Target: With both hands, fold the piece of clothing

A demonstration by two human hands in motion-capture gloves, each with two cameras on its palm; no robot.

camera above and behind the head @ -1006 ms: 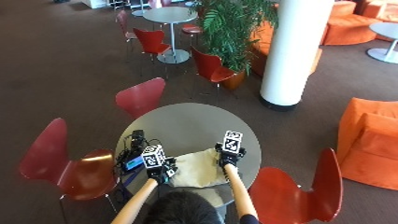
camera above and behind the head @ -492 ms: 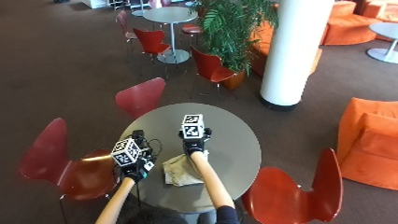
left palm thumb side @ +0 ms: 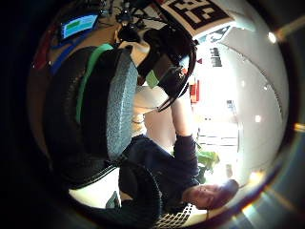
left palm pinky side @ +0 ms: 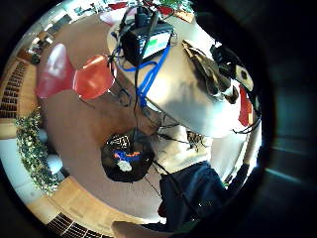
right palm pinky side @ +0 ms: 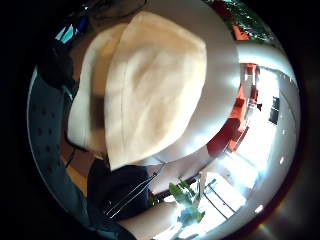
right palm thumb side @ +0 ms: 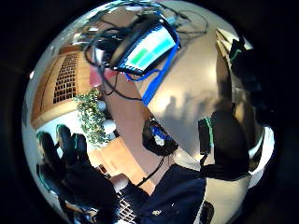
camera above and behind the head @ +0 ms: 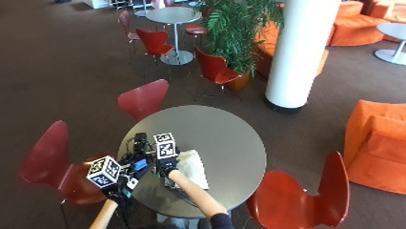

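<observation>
A beige cloth (camera above and behind the head: 194, 168) lies folded into a narrow strip on the near left part of the round grey table (camera above and behind the head: 228, 129). My right hand (camera above and behind the head: 166, 164) rests on the cloth's left edge, fingers fairly straight, with no pinch visible. In the right little finger side palm view the folded cloth (right palm pinky side: 150, 80) lies flat on the table just below the palm. My left hand (camera above and behind the head: 119, 187) hangs off the table's left rim, away from the cloth, fingers loosely curled and holding nothing. In the left little finger side palm view the cloth (left palm pinky side: 210, 74) shows with the right hand (left palm pinky side: 233, 74) on it.
A small device with a lit screen and blue cables (camera above and behind the head: 138, 164) sits on the table left of the cloth. Red chairs stand at the far side (camera above and behind the head: 145, 98), the left (camera above and behind the head: 51, 157) and the near right (camera above and behind the head: 298, 200). A dark bag (left palm pinky side: 126, 156) lies on the floor.
The right hand swept from the cloth's right end across to its left, folding the cloth over. The left hand let go and drew back off the table's left edge.
</observation>
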